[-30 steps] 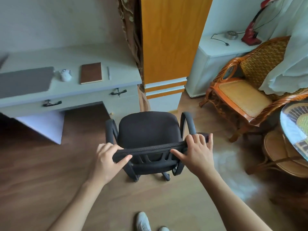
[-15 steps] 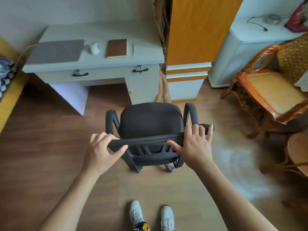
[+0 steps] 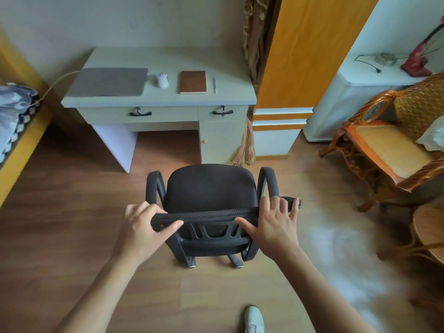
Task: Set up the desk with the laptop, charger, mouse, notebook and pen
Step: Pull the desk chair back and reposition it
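Observation:
A pale desk [image 3: 158,100] stands against the far wall. On it lie a closed grey laptop [image 3: 109,81] at the left, a white mouse [image 3: 162,80], a brown notebook [image 3: 193,82] and a pale pen [image 3: 214,85] at the right. A cable [image 3: 56,84] runs from the laptop's left side toward the bed. A black office chair [image 3: 211,188] stands on the floor short of the desk, facing it. My left hand [image 3: 144,227] and my right hand [image 3: 271,224] both grip the top of its backrest.
A bed with a yellow frame [image 3: 16,145] lies at the left. An orange wardrobe [image 3: 305,51] stands right of the desk, a white cabinet [image 3: 355,92] beyond it. A rattan armchair [image 3: 389,145] and a round rattan table [image 3: 430,231] fill the right side. My white shoe [image 3: 253,319] shows at the bottom.
The view has swung left, bringing the whole desk into frame straight ahead. Both hands have kept their grip on the chair's backrest while the chair turned toward the desk.

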